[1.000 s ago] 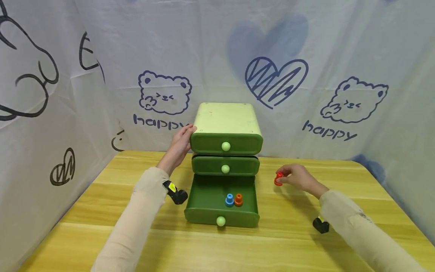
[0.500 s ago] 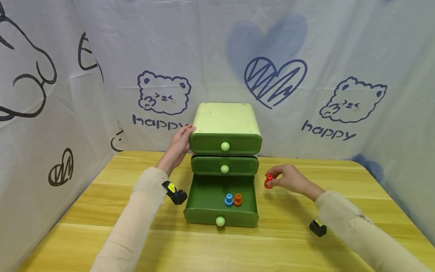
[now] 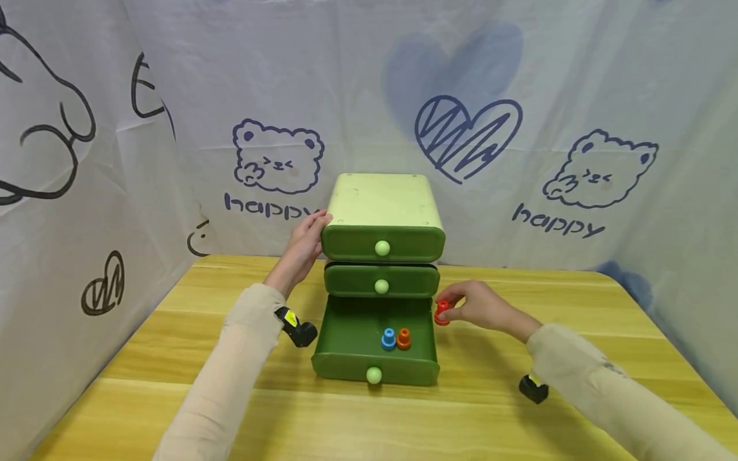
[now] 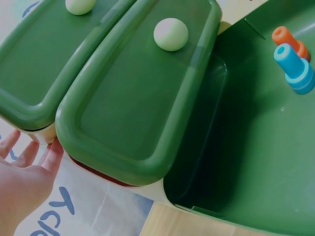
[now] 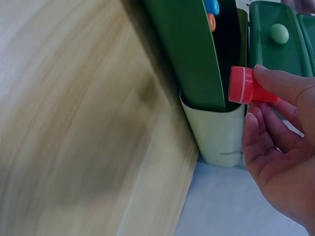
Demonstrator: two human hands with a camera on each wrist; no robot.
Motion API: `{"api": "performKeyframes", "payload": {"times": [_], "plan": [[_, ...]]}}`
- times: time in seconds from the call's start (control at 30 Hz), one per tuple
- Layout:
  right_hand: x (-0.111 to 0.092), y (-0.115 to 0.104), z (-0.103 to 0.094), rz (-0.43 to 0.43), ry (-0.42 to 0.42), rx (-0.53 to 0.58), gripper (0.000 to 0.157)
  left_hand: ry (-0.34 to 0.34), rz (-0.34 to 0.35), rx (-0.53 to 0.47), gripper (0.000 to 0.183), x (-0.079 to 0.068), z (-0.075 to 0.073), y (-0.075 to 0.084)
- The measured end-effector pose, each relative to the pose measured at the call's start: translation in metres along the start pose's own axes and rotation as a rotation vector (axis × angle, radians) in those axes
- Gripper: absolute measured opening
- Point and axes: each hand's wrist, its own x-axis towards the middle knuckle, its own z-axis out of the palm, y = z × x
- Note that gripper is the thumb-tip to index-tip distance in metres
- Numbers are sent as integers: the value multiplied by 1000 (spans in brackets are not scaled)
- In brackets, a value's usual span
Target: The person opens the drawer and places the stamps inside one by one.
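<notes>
A small red stepped peg (image 3: 442, 313) is pinched between thumb and fingers of my right hand (image 3: 480, 303), just beside the right wall of the pulled-out bottom drawer (image 3: 352, 326). In the right wrist view the red peg (image 5: 241, 84) lies sideways near the drawer's edge. My left hand (image 3: 304, 242) rests against the left side of the green drawer cabinet (image 3: 383, 202), its fingers fairly straight in the left wrist view. Inside the drawer stand a blue peg (image 3: 389, 339) and an orange peg (image 3: 404, 339), side by side.
Above the bottom drawer, the middle drawer (image 3: 352, 280) sticks out slightly below the top drawer (image 3: 352, 243); each has a pale round knob. The cabinet stands on a wooden table (image 3: 230, 390). Behind it hangs a white printed cloth (image 3: 369, 83).
My right hand has carried the red peg leftward, from over the table to beside the bottom drawer. The left hand has stayed on the cabinet's side.
</notes>
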Motion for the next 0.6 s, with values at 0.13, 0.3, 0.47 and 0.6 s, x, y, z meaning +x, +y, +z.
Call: {"api": "performKeyframes", "payload": {"times": [0.13, 0.3, 0.47, 0.6], "plan": [[2, -4, 2, -13, -32, 9, 28, -5, -1, -9, 61, -1, 0, 1], [6, -10, 4, -21, -52, -13, 29, -3, 0, -12, 62, -1, 0, 0], [11, -16, 7, -34, -85, -14, 29, -1, 5, -10, 62, -1, 0, 1], [15, -20, 7, -45, -105, -16, 29, 2, 6, -6, 61, -1, 1, 1]]}}
